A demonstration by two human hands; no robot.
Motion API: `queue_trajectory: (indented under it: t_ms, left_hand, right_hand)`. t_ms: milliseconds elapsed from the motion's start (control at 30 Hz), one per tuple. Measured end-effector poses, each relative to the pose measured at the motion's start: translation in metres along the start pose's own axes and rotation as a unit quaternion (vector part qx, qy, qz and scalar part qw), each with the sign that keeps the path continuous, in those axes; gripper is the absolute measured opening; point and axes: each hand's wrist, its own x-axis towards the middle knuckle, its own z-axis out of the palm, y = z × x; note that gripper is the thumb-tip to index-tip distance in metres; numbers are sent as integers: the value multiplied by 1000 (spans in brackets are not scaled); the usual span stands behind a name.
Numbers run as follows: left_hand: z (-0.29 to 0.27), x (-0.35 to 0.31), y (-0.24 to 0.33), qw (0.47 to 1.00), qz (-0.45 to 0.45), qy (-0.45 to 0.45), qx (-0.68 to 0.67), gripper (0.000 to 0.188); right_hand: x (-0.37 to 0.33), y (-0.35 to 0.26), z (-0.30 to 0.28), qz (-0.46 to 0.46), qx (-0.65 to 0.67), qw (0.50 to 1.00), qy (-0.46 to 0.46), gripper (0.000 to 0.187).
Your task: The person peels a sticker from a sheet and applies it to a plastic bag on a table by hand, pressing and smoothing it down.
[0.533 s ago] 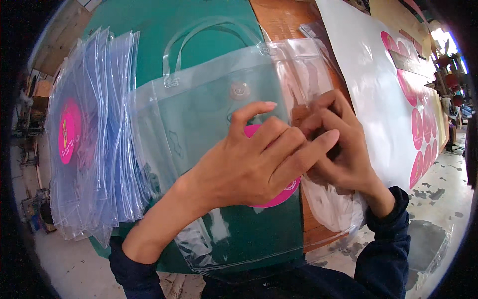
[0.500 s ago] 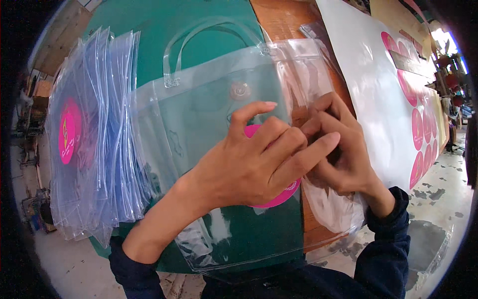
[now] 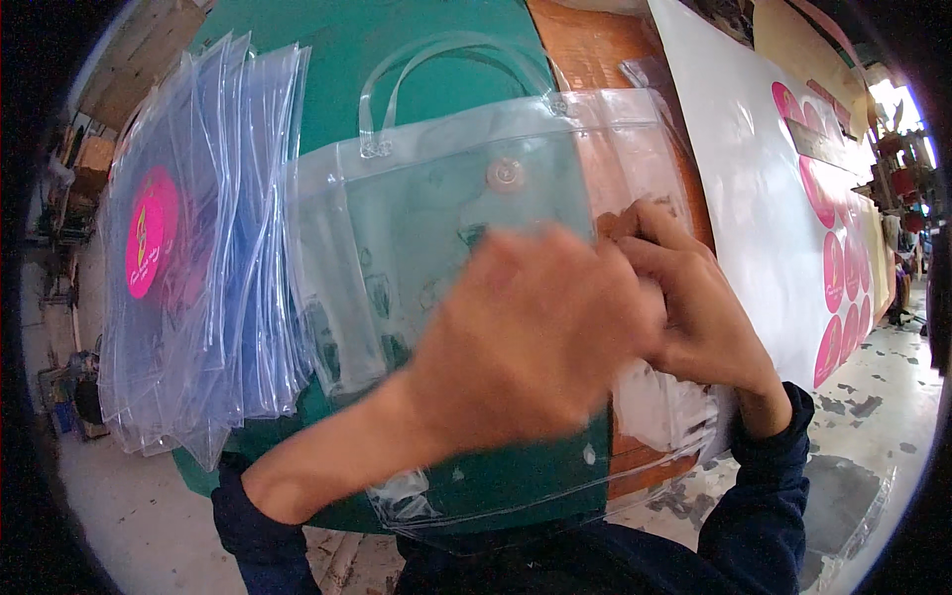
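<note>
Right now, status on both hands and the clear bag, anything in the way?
Left hand blurred, right hand beside it; grips unclear. Clear bag spread beneath, round clasp showing. Left hand hides bag's middle; plastic stack sits left.

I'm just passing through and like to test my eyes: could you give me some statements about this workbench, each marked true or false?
1. A pink disc shows on the pile of clear plastic at the left. True.
2. They are working with both hands far apart. False: the left hand and right hand are close together over the clear bag.
3. The discs on the white sheet are pink. True.
4. The clear bag lies wholly on the white sheet. False: it lies across the green surface and the brown surface.
</note>
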Motion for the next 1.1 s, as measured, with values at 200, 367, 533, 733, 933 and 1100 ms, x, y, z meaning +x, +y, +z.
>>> queue_trajectory:
  t_ms: [200, 367, 533, 733, 933, 1100]
  left_hand:
    - [23, -20, 59, 988, 77, -118, 58, 37]
    - [36, -26, 63, 981, -30, -182, -62, 59]
    - [24, -28, 69, 972, -14, -235, -1, 63]
    - [35, -25, 67, 972, -2, -235, -16, 62]
    - [31, -24, 67, 972, -2, -236, -16, 60]
    - [32, -25, 67, 973, -5, -230, -26, 58]
  right_hand:
    - [8, -10, 2, 35, -56, 998, -10, 18]
    - [12, -13, -8, 76, -32, 995, -56, 17]
    - [14, -19, -1, 77, 25, 996, -37, 15]
    - [7, -10, -1, 113, 80, 990, -12, 14]
    - [6, -10, 1, 101, 93, 990, -2, 15]
    - [6, -12, 1, 144, 126, 981, -18, 18]
